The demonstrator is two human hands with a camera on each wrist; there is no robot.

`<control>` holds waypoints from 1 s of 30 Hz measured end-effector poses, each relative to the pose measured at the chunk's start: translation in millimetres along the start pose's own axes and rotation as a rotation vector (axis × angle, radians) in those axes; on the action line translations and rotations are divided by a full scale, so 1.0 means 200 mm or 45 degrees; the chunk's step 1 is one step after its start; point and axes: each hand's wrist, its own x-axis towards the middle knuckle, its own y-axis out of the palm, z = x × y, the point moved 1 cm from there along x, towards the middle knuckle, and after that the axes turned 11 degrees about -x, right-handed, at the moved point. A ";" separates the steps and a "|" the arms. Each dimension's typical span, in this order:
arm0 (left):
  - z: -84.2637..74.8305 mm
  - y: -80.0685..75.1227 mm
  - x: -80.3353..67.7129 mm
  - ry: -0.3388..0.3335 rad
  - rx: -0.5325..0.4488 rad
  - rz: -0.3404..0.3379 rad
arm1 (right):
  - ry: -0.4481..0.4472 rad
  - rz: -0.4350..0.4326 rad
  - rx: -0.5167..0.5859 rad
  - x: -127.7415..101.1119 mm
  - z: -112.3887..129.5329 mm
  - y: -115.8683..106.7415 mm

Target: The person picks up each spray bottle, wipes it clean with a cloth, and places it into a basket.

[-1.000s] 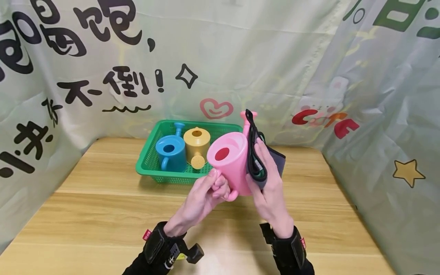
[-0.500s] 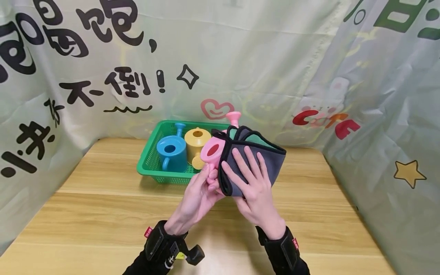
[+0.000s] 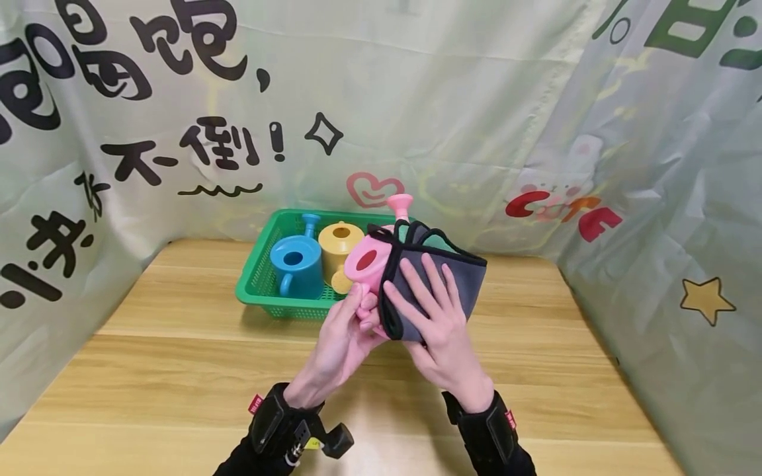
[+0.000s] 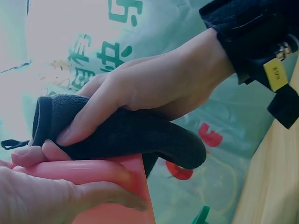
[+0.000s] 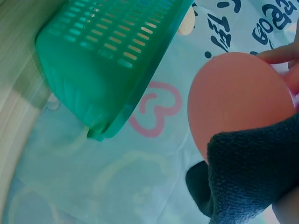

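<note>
wood-grain table [image 3: 178, 370], left hand [image 3: 345, 337] gripping smooth pink can [image 3: 369, 261], right hand [image 3: 437, 324] spread on fuzzy grey cloth [image 3: 458, 281]

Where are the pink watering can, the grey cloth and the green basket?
pink watering can [image 3: 369, 262]: head view, top face beside its hole
grey cloth [image 3: 461, 284]: head view, bare outer fold
green basket [image 3: 256, 281]: head view, left wall

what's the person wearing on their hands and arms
Both hands are bare: left hand, right hand. Each wrist carries a wide black strap with a small red tag, over black sleeves. The left strap holds a black camera block and a yellow label. In the left wrist view, the right strap also shows a yellow label.
</note>
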 end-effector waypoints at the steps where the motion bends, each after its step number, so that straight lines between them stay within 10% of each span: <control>1: 0.00 0.00 0.00 0.004 -0.004 0.000 | -0.007 -0.005 0.007 0.00 0.00 0.00; 9: 0.02 0.01 0.00 0.001 0.068 0.090 | 0.181 -0.078 0.110 -0.01 -0.04 0.00; 20: -0.01 0.00 0.00 -0.018 0.002 -0.011 | -0.050 0.000 0.015 0.00 0.00 0.01; 30: 0.02 0.01 -0.01 0.035 0.121 -0.009 | 0.094 -0.013 -0.072 0.00 0.05 0.03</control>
